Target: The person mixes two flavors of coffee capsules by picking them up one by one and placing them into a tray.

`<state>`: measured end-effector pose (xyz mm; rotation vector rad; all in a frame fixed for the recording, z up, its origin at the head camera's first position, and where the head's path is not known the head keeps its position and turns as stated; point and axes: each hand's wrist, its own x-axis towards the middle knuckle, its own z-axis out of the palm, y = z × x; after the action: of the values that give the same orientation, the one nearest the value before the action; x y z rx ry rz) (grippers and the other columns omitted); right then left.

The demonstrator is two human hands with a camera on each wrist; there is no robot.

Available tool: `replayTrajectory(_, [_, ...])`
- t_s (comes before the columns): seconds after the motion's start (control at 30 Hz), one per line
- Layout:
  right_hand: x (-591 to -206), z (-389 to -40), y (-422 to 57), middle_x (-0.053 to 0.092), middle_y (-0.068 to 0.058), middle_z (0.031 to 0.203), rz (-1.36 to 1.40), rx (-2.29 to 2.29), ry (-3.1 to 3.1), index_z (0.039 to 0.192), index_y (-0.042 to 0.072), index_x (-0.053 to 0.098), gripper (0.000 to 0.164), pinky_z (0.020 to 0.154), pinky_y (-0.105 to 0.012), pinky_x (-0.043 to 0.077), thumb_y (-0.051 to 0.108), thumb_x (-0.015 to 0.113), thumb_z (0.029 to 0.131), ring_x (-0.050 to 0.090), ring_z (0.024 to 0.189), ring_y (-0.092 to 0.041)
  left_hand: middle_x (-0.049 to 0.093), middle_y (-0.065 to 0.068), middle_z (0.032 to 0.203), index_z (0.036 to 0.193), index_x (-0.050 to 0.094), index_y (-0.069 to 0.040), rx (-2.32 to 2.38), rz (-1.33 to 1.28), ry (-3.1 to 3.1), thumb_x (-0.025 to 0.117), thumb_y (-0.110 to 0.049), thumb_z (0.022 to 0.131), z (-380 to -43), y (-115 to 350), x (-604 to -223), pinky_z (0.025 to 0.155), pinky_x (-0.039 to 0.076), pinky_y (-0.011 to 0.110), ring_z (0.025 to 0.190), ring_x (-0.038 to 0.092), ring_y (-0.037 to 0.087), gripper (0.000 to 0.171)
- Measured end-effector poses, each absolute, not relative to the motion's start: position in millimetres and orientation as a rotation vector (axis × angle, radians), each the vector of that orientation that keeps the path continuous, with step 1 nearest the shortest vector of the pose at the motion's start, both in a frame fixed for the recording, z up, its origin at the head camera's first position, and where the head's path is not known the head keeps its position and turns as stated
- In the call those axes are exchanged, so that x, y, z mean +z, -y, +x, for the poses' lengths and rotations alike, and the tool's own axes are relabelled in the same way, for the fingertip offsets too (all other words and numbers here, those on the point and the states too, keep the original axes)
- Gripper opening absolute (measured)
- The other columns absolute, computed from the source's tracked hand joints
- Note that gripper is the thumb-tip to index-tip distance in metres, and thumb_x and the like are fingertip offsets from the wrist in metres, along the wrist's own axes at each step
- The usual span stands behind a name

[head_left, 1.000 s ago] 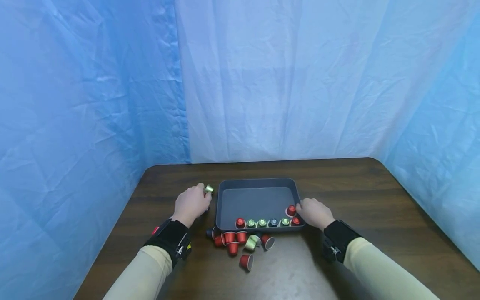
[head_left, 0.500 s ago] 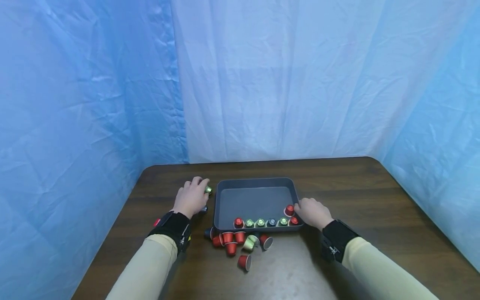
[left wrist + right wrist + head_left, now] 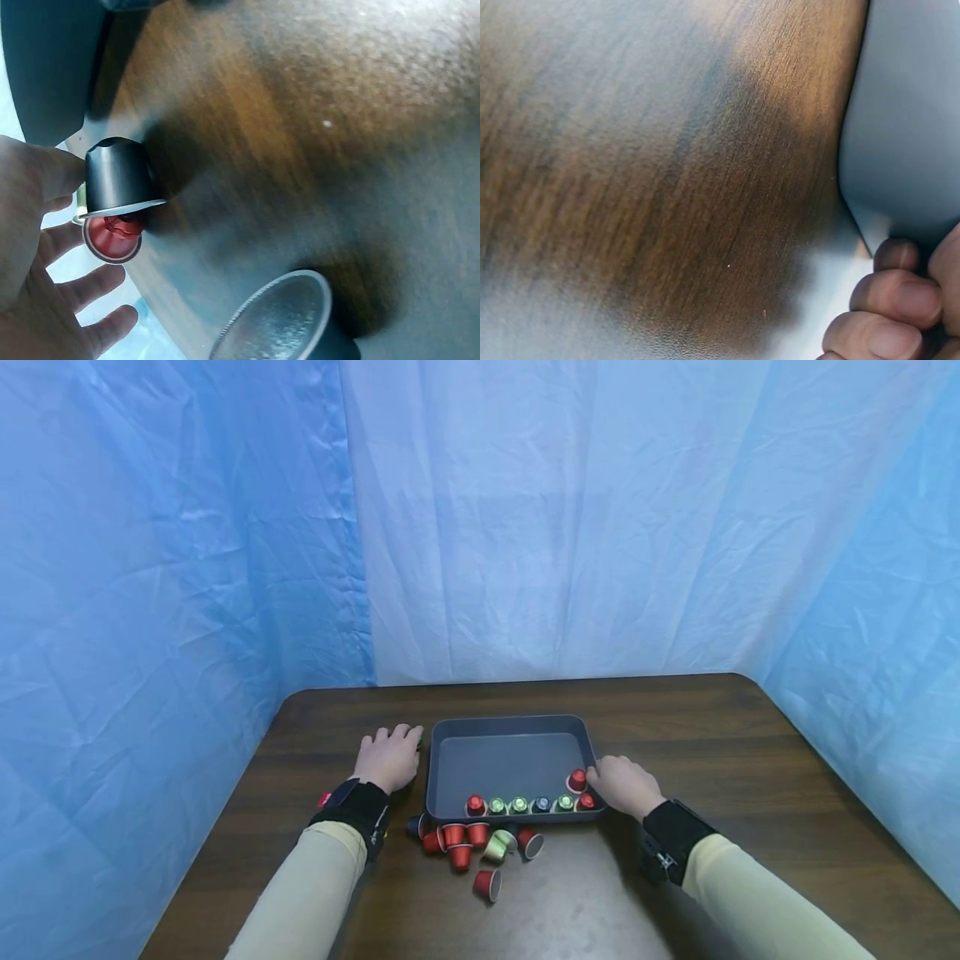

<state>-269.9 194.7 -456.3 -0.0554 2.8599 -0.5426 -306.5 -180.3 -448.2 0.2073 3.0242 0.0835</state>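
In the head view a dark grey baking tray (image 3: 510, 750) sits mid-table, with a row of red, green and blue coffee capsules along its near side. My right hand (image 3: 622, 783) grips its right rim, fingers curled (image 3: 896, 300) in the right wrist view; a red capsule (image 3: 577, 780) stands inside by the fingertips. Left of the tray, my left hand (image 3: 392, 758) spreads its fingers low over the table. In the left wrist view its thumb is right at a black capsule (image 3: 120, 178). Behind that are a red capsule (image 3: 114, 238) and a mostly hidden green one (image 3: 81, 202).
In front of the tray lies a loose cluster of capsules, red (image 3: 460, 857), green (image 3: 496, 849) and dark (image 3: 416, 826). One red capsule (image 3: 487, 885) lies nearer. Another capsule (image 3: 281, 319) lies foil side showing in the left wrist view. Blue curtains (image 3: 480, 527) surround the table.
My left hand has opened its fingers and moved slightly right over the green capsule, which is now mostly covered. The right hand keeps its place on the tray.
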Motion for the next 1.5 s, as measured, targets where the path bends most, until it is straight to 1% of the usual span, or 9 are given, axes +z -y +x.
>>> replayTrajectory(0.23, [-457,-270,-195,0.053,-0.007,0.069,-0.056,-0.549,-2.863,0.090,0.002,0.068,0.034,0.055,-0.032,0.040,0.029,0.052,0.104,0.054,0.062,-0.022,0.058,0.015,0.140,0.138,0.062,-0.011,0.005,0.273,-3.053,0.061,-0.019,0.102,-302,181,-450,0.105,0.036,0.064,0.129,0.049,0.042,0.038])
replayTrajectory(0.37, [-457,-269,-194,0.054,-0.008,0.069,-0.050,-0.547,-2.857,0.091,0.002,0.068,0.034,0.055,-0.032,0.040,0.029,0.052,0.104,0.055,0.062,-0.022,0.063,0.015,0.131,0.130,0.069,-0.010,-0.045,0.348,-3.065,0.067,-0.013,0.097,-299,183,-451,0.103,0.039,0.062,0.124,0.054,0.040,0.032])
replayTrajectory(0.53, [-457,-270,-194,0.056,-0.008,0.070,-0.054,-0.532,-2.861,0.091,0.001,0.069,0.035,0.056,-0.032,0.041,0.029,0.052,0.104,0.055,0.063,-0.022,0.065,0.016,0.124,0.123,0.071,-0.008,-0.054,0.419,-3.074,0.071,-0.010,0.092,-297,187,-450,0.105,0.039,0.060,0.117,0.060,0.040,0.031])
replayTrajectory(0.73, [-457,-270,-195,0.056,-0.007,0.070,-0.062,-0.539,-2.865,0.093,0.001,0.070,0.035,0.057,-0.032,0.042,0.029,0.053,0.104,0.055,0.063,-0.021,0.061,0.015,0.134,0.131,0.068,-0.008,-0.017,0.458,-3.032,0.072,-0.008,0.089,-295,192,-448,0.116,0.028,0.061,0.124,0.059,0.038,0.042])
replayTrajectory(0.8, [-458,-271,-196,0.056,-0.007,0.070,-0.062,-0.537,-2.867,0.095,0.001,0.070,0.034,0.057,-0.032,0.042,0.029,0.053,0.104,0.055,0.064,-0.021,0.060,0.015,0.134,0.131,0.069,-0.009,-0.011,0.467,-3.026,0.074,-0.007,0.087,-294,193,-447,0.117,0.026,0.062,0.123,0.060,0.037,0.044])
replayTrajectory(1.07, [-461,-271,-199,0.055,-0.007,0.069,-0.071,-0.523,-2.882,0.091,0.001,0.070,0.034,0.057,-0.033,0.041,0.028,0.053,0.103,0.054,0.063,-0.022,0.068,0.014,0.117,0.117,0.075,-0.006,-0.070,0.554,-3.059,0.076,0.002,0.086,-294,194,-450,0.117,0.029,0.058,0.109,0.068,0.031,0.032])
replayTrajectory(1.23, [-461,-270,-201,0.055,-0.007,0.069,-0.078,-0.527,-2.880,0.093,0.000,0.071,0.035,0.057,-0.033,0.041,0.028,0.053,0.104,0.054,0.063,-0.022,0.069,0.012,0.114,0.117,0.074,-0.007,-0.094,0.587,-3.116,0.076,0.004,0.086,-294,194,-452,0.118,0.026,0.060,0.105,0.069,0.029,0.034])
replayTrajectory(1.37, [-459,-269,-202,0.057,-0.007,0.071,-0.078,-0.527,-2.868,0.099,-0.002,0.071,0.035,0.057,-0.032,0.042,0.028,0.053,0.104,0.055,0.065,-0.021,0.070,0.011,0.115,0.121,0.070,-0.008,-0.080,0.615,-3.198,0.075,-0.002,0.089,-293,194,-451,0.118,0.025,0.063,0.105,0.069,0.031,0.033])
replayTrajectory(1.5, [-458,-269,-202,0.058,-0.007,0.074,-0.083,-0.524,-2.867,0.102,-0.003,0.070,0.036,0.058,-0.033,0.043,0.028,0.053,0.104,0.055,0.066,-0.022,0.069,0.011,0.120,0.123,0.066,-0.008,-0.020,0.603,-3.262,0.079,-0.017,0.090,-292,193,-444,0.115,0.032,0.061,0.113,0.064,0.034,0.037])
